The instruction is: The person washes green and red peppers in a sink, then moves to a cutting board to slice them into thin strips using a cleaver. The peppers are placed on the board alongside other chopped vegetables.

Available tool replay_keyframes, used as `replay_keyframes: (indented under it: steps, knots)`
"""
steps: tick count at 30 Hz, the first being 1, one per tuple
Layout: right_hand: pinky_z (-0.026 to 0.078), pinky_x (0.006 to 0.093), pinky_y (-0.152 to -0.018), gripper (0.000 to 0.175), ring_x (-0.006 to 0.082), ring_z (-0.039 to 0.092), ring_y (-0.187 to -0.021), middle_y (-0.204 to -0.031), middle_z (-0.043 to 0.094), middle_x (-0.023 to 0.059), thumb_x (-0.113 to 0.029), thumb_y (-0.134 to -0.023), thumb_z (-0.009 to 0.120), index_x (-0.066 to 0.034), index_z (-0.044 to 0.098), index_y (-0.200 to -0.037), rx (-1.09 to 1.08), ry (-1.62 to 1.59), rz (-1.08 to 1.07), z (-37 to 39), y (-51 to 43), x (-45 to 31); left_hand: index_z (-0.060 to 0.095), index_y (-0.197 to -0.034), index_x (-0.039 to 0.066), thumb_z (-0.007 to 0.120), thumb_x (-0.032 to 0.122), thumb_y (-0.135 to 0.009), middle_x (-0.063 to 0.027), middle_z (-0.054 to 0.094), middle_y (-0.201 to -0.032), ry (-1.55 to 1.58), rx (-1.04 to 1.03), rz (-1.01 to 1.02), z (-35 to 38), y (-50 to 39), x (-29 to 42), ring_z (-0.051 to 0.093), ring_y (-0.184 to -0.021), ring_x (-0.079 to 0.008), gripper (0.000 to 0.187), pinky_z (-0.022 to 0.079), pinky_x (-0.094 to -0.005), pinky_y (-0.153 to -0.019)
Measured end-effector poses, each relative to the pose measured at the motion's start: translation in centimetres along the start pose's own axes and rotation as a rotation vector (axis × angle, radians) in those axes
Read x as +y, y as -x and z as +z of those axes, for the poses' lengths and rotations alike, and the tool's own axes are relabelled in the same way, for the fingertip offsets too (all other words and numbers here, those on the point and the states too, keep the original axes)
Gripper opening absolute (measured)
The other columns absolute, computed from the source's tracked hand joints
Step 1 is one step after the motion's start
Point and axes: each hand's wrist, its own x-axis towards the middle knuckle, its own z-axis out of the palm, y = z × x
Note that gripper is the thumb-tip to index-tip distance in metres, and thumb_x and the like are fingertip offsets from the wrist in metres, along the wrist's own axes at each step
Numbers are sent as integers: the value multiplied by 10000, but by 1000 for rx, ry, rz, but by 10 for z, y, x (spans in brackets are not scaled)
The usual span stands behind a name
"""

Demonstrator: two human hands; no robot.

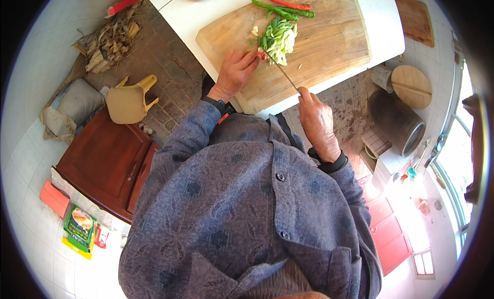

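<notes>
On a wooden cutting board (324, 40) lies a heap of sliced scallion (283, 40), pale with darker green bits. My right hand (317, 119) grips the handle end of a knife (286, 75), whose thin blade reaches toward the pile. At the far end of the blade, the fingertips of my left hand (238, 69) rest beside small cut red chili pieces (262, 55); whether they pinch anything is hidden. Whole green chilies (270, 6) and a red chili (287, 3) lie behind the heap. A few pale garlic-like bits (254, 31) sit left of it.
The board lies on a white table (386, 32). A yellow stool (127, 104) and a dark red wooden cabinet (104, 160) stand to the left, below a pile of firewood (112, 40). On the right are a dark barrel-like vat (397, 121) and a round wooden lid (411, 86).
</notes>
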Motion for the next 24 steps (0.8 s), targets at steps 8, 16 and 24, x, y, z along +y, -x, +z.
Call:
replay_keyframes:
  steps: [8, 16, 24]
  knots:
    - [534, 423, -554, 217, 344, 662, -662, -775, 613, 138, -29, -867, 577, -75, 526, -1073, -108, 28, -33, -7, -1, 3, 716, -960, 43, 713, 65, -724, -39, 674, -1095, 5, -14, 23, 0, 1, 1, 608, -938, -206, 237, 470, -344, -731]
    - [528, 436, -572, 231, 355, 655, -691, -799, 606, 146, -22, -867, 572, -68, 536, -1090, -176, 54, -42, -18, -3, 4, 713, -940, 61, 705, 75, -702, -35, 652, -1141, 5, -58, 56, 1, 5, -2, 586, -933, -181, 238, 463, -322, -734]
    - [541, 406, -544, 270, 303, 664, -657, -777, 585, 116, -11, -823, 586, -63, 523, -1080, -132, 87, -88, -16, -4, 0, 716, -951, 74, 699, 79, -688, -47, 657, -1142, 2, -56, 72, -4, 7, -6, 590, -917, -177, 264, 462, -321, -712]
